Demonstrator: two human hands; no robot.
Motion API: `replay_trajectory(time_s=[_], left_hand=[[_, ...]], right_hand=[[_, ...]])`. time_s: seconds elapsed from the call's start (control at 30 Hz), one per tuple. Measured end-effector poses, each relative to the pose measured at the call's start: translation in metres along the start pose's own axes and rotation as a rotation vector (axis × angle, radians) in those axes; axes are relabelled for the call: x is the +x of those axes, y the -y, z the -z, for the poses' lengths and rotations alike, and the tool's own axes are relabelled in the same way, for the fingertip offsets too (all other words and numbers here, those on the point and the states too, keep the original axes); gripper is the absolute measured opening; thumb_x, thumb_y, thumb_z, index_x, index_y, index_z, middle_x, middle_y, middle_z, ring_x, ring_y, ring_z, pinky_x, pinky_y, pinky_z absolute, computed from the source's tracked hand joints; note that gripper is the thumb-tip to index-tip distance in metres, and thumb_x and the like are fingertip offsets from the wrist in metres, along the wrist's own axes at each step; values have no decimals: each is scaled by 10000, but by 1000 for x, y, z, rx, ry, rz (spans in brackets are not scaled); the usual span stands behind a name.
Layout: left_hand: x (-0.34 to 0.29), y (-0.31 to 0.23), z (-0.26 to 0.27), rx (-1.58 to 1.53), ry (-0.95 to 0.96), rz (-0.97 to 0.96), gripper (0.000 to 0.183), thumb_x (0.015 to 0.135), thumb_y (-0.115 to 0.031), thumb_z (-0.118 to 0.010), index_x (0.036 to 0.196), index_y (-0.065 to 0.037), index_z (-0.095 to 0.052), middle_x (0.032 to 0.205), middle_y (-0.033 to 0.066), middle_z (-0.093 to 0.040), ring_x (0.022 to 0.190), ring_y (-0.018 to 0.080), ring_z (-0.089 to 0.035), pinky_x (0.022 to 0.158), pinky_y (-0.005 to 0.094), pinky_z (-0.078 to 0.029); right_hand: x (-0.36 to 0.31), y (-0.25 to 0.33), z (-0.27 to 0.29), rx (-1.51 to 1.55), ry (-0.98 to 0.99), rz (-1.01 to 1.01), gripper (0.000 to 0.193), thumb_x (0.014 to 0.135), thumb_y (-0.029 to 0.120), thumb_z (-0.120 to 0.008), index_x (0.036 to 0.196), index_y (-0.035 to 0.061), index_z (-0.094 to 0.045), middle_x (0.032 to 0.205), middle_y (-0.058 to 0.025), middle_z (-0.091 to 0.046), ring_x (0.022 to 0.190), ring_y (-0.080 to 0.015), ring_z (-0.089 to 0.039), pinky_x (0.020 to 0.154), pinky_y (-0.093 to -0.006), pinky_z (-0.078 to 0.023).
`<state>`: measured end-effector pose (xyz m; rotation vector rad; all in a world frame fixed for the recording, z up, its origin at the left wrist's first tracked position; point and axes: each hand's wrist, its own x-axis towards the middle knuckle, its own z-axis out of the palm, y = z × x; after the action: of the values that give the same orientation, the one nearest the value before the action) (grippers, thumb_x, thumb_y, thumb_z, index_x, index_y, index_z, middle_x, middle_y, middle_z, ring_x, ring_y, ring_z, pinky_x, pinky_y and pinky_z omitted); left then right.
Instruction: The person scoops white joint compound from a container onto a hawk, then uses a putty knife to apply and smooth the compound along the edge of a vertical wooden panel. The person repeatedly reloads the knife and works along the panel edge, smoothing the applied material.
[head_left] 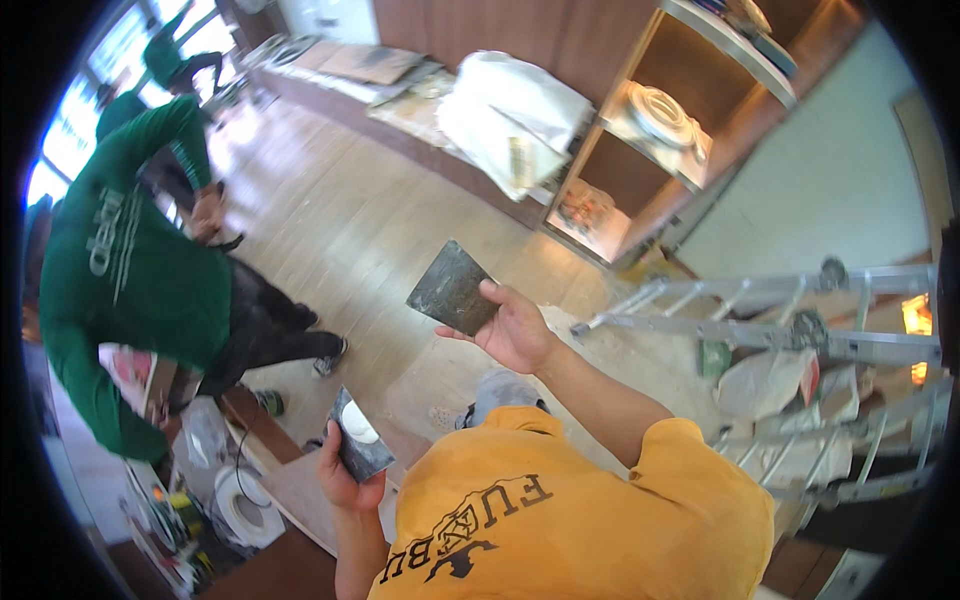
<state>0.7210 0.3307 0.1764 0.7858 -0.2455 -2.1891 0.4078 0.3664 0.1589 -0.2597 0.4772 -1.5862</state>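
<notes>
Holding a narrow plate [374, 464] with white paste [357, 424] on it, the left hand [347, 487] grips its edge, long axis running far left to near right. It lies left of, nearer than, and apart from the square plate [450, 288] clamped in the right hand [519, 335].

Low brown bench [425, 152] with bunched white sheeting [515, 105] and flat brown board [372, 62] on top.

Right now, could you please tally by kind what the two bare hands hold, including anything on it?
Dark flat plates: 2 (left hand one, right hand one)
White patch: 1, on the left hand's plate
Total: 3
</notes>
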Motion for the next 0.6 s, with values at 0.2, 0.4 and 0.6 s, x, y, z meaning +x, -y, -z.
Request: replay_trajectory(time_s=[0.2, 0.4, 0.6], left_hand=[[36, 116, -105, 321, 174, 253, 414, 1039, -333, -452, 1361, -80, -514, 1204, 129, -667, 754, 166, -697, 492, 290, -534], [30, 260, -186, 464, 220, 429, 327, 1024, -361, -494, 1227, -116, -569, 1017, 20, -696, 770, 155, -686, 501, 284, -493], [47, 341, -252, 600, 476, 499, 336, 1016, -333, -512, 1265, -110, -558, 1120, 17, -683, 932, 165, -678, 700, 305, -536]], right_hand=[[-109, 54, 25, -55, -215, 172, 501, 1071, 346, -403, 1450, 18, -403, 1428, -87, -513, 1294, -220, -513, 1104, -388, -400], [-208, 116, 73, -458, -313, 337, 691, 1060, 473, -396, 1507, -46, -302, 1495, -139, -427, 1381, -184, -376, 1159, -288, -259], [-289, 210, 93, -818, -303, 503, 769, 1004, 519, -501, 1519, -13, -293, 1521, -148, -378, 1407, -234, -343, 1180, -360, -226]])
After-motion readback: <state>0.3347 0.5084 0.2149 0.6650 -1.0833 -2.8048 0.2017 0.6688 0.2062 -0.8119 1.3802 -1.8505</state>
